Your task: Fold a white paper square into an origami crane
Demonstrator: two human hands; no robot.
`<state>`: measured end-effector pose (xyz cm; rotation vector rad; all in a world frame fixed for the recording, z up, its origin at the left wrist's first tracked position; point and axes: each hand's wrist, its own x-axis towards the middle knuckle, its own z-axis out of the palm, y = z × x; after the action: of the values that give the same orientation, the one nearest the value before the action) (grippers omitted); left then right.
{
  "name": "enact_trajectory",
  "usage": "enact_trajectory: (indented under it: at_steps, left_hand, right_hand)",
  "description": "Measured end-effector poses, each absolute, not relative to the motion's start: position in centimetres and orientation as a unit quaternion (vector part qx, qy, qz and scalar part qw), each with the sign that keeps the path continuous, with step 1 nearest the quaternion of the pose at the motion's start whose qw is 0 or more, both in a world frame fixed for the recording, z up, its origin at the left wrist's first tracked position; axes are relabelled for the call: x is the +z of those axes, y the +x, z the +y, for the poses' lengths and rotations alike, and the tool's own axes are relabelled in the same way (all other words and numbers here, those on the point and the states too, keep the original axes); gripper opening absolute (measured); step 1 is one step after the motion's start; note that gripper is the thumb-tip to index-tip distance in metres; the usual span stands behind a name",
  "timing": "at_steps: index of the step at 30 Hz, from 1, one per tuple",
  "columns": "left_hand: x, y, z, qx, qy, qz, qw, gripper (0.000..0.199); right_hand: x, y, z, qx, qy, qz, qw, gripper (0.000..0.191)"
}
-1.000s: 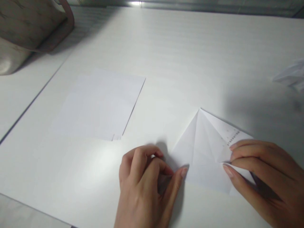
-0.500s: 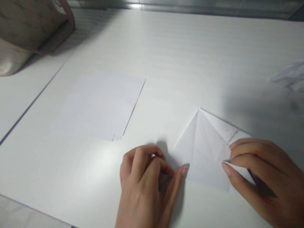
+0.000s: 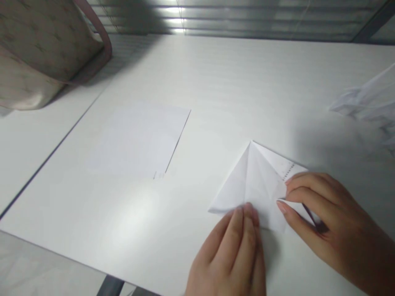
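Note:
A folded sheet of white paper (image 3: 230, 187) lies on the table, its peak pointing away from me. Creases fan down from that peak, and small dark print shows along the right part. My left hand (image 3: 234, 250) rests its outstretched fingertips on the paper's near edge, fingers side by side and not gripping. At the right side, my right hand (image 3: 324, 218) pinches a raised flap of the paper between thumb and fingers. The paper's right corner is partly hidden by that hand.
A flat white paper stack (image 3: 138, 139) lies left of centre. A patterned bag (image 3: 49, 49) stands at the far left, and crumpled-looking white paper (image 3: 367, 98) at the right. Blinds (image 3: 216, 18) border the white table's (image 3: 185, 70) back edge; a dark seam crosses its left side.
My left hand has shifted right, from curled fingers at the paper's left corner to straight fingers on its near edge, uncovering that corner. My right hand keeps its pinch. The camera view has shifted.

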<state>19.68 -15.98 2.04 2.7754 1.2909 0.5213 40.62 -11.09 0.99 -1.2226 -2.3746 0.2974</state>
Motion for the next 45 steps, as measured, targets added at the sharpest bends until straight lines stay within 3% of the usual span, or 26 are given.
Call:
enact_trajectory:
  at_steps: [5, 17, 24, 31, 36, 45]
  left_hand:
    - [1.7, 20.0, -17.3, 0.132, 0.883, 0.449, -0.023, 0.042]
    - [1.0, 20.5, -18.2, 0.119, 0.86, 0.497, -0.012, 0.057]
    - [0.8, 20.4, -18.6, 0.086, 0.868, 0.486, -0.061, 0.089]
    - [1.1, 21.1, -18.6, 0.074, 0.873, 0.475, -0.077, 0.091]
    - [0.8, 20.6, -18.9, 0.124, 0.868, 0.477, -0.057, 0.079]
    - [1.5, 18.3, -18.2, 0.101, 0.873, 0.476, -0.04, 0.073]
  right_hand:
    - [1.1, 40.6, -10.8, 0.113, -0.445, -0.859, 0.226, 0.006]
    - [0.6, 40.8, -10.9, 0.102, -0.44, -0.862, 0.233, 0.005]
    - [0.6, 40.7, -10.8, 0.095, -0.433, -0.863, 0.241, 0.005]
    - [0.7, 40.7, -10.8, 0.1, -0.437, -0.861, 0.242, 0.006]
    - [0.7, 40.7, -10.9, 0.105, -0.441, -0.859, 0.239, 0.007]
    - [0.1, 41.2, -11.0, 0.093, -0.424, -0.866, 0.247, 0.005]
